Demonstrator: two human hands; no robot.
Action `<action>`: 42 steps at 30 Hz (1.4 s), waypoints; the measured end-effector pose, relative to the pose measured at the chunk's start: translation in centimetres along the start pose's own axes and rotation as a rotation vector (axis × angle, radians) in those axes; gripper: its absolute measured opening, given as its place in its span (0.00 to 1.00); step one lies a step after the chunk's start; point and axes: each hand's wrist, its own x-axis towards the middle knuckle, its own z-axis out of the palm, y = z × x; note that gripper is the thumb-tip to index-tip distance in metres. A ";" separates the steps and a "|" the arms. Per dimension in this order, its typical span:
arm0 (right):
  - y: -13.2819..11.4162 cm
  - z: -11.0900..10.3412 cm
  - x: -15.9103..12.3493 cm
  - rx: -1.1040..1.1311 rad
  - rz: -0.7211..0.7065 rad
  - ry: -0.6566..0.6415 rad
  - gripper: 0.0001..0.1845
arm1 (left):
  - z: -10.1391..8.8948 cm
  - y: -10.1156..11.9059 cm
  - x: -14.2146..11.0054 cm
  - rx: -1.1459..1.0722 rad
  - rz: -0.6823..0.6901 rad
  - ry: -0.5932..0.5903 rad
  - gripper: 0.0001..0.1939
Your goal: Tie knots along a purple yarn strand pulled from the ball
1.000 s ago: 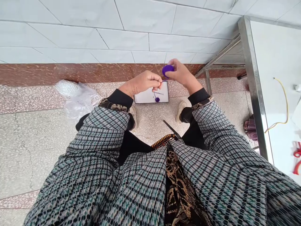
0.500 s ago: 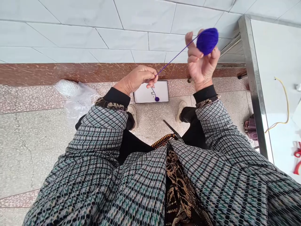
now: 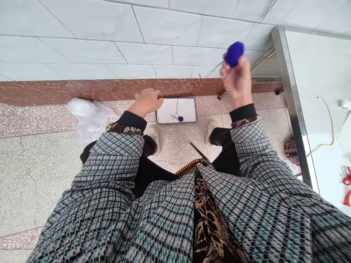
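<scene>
Fingers of the right hand (image 3: 237,84) are bent around a purple yarn ball (image 3: 234,54), raised before the tiled wall (image 3: 153,54). Fingers of the left hand (image 3: 148,101) are loosely curled beside the left end of a white tray (image 3: 164,114); no yarn is visible in them, and whether they pinch anything cannot be told. Change noted: the taut strand between the hands has given way to a slack, blurred strand trailing off the ball, so the ball appears to be controlled by the right hand alone.

A small purple bundle (image 3: 180,118) lies in the tray, within its dark rim. Edges: the metal table frame (image 3: 294,102) stands right of the ball, well apart; a clear plastic bag (image 3: 89,128) lies left of the tray. Open room extends between the hands, above the tray.
</scene>
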 end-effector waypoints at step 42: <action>0.3 1.5 3.3 -0.003 -0.020 0.083 0.30 | 1.0 7.3 -3.1 -0.716 0.098 -0.021 0.09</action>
